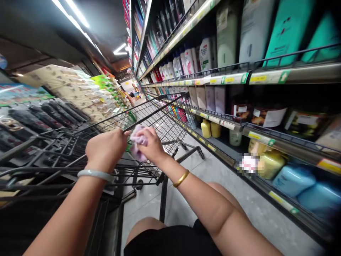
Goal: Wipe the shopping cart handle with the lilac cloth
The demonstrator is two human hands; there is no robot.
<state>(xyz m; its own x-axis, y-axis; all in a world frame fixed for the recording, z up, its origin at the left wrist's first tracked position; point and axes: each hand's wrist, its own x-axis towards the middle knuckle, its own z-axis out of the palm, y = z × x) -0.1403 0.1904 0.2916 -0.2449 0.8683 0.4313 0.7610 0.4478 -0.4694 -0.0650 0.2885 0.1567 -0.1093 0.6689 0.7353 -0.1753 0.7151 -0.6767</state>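
Note:
A light purple cloth (pixel 138 142) is bunched in my right hand (pixel 152 145), with the fingers pressed round it. My left hand (pixel 106 148) is closed at the near side of a dark wire shopping cart (pixel 170 122), its fingers wrapped over the cart's frame. The two hands are close together, the cloth between them. My left wrist wears a pale bangle (pixel 96 175), my right wrist a gold one (pixel 181 178). The cart's wire basket stretches ahead of both hands.
Shelves of bottles (pixel 223 80) run along the right side, with yellow and blue bottles (pixel 294 180) low down. Packaged goods (pixel 71 92) are stacked on the left, beside hanging dark items (pixel 50 115). Grey floor tiles (pixel 202 170) show between the cart and the shelves.

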